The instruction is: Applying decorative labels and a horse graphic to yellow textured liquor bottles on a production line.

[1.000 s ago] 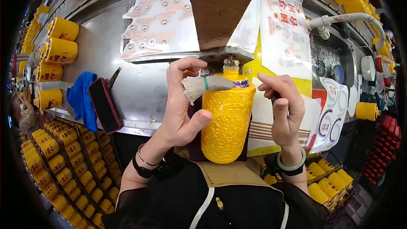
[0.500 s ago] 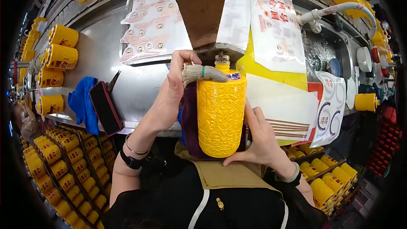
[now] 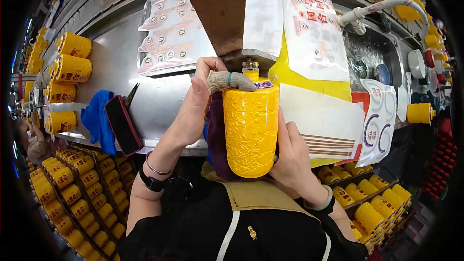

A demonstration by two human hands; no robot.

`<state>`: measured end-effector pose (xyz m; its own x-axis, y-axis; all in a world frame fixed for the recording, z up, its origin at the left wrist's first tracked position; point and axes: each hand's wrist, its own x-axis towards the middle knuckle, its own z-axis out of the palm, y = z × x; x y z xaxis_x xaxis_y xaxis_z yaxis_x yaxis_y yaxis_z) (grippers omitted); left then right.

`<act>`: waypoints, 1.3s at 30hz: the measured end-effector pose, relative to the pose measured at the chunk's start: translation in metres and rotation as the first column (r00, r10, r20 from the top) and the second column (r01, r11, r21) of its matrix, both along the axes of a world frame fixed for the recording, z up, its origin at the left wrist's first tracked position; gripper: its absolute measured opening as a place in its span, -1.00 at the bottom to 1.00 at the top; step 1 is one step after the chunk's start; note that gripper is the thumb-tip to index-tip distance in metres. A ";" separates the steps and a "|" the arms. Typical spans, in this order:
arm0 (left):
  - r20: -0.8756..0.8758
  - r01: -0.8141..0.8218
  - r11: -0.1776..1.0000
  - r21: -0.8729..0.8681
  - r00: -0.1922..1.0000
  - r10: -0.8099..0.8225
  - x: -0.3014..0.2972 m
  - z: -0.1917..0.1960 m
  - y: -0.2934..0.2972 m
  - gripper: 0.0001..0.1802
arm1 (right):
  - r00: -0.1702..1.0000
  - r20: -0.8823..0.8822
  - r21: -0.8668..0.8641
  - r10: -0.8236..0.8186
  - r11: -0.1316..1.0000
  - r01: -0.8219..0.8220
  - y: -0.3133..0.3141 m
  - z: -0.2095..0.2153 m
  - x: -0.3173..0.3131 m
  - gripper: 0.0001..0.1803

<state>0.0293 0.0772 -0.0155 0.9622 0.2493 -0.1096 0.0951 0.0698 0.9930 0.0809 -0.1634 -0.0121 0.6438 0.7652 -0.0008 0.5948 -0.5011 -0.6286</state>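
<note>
A yellow embossed bottle (image 3: 251, 133) with a clear glass neck (image 3: 250, 67) lies tilted in front of me, its neck pointing away. My left hand (image 3: 199, 84) grips it near the shoulder. A grey knitted finger cot (image 3: 232, 81) with a green band covers one finger, which presses across the shoulder. Beside that fingertip shows a blue-and-purple patterned strip (image 3: 264, 85) on the shoulder. My right hand (image 3: 292, 157) holds the bottle's lower right side; its thumb is partly hidden. Behind the neck stands a brown post with a metal end (image 3: 251, 58).
White printed sheets (image 3: 169, 34) lie on the metal table, left of the post. A phone (image 3: 123, 125), a blue cloth (image 3: 99, 118) and tweezers (image 3: 131, 94) are at left. Decal sheets (image 3: 377, 121) and a sink (image 3: 372, 53) are at right. Racks of yellow bottles (image 3: 79, 183) flank me.
The bottle has turned about its long axis, showing a different part of its relief. My right thumb has moved from the base to partly behind the bottle. The left finger stays on the shoulder.
</note>
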 end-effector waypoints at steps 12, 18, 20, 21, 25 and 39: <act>-0.005 0.007 0.998 0.060 1.000 -0.007 0.000 0.003 0.003 0.01 | 0.988 0.117 -0.003 0.097 0.995 -0.098 -0.003 0.013 -0.001 0.00; 0.019 0.002 0.999 0.043 1.000 -0.003 0.003 0.003 -0.003 -0.04 | 0.998 0.059 -0.044 -0.037 0.998 0.039 -0.005 0.009 -0.006 0.01; 0.040 -0.007 0.998 0.058 0.999 0.005 0.002 0.001 -0.002 -0.04 | 0.993 0.106 -0.035 0.044 0.999 -0.040 -0.003 0.015 -0.003 0.01; 0.051 -0.012 0.998 0.065 0.999 0.009 0.001 0.001 -0.001 -0.05 | 0.988 0.130 -0.032 0.084 0.996 -0.080 -0.002 0.019 -0.002 0.01; 0.023 -0.013 0.996 0.092 1.000 0.011 0.001 -0.003 0.002 -0.03 | 0.988 0.102 0.074 0.115 0.990 -0.123 -0.013 0.022 -0.007 0.00; 0.158 -0.024 0.997 0.069 0.987 0.013 0.000 -0.002 0.001 -0.26 | 0.989 0.133 0.028 0.059 0.998 -0.063 0.001 0.009 -0.001 -0.05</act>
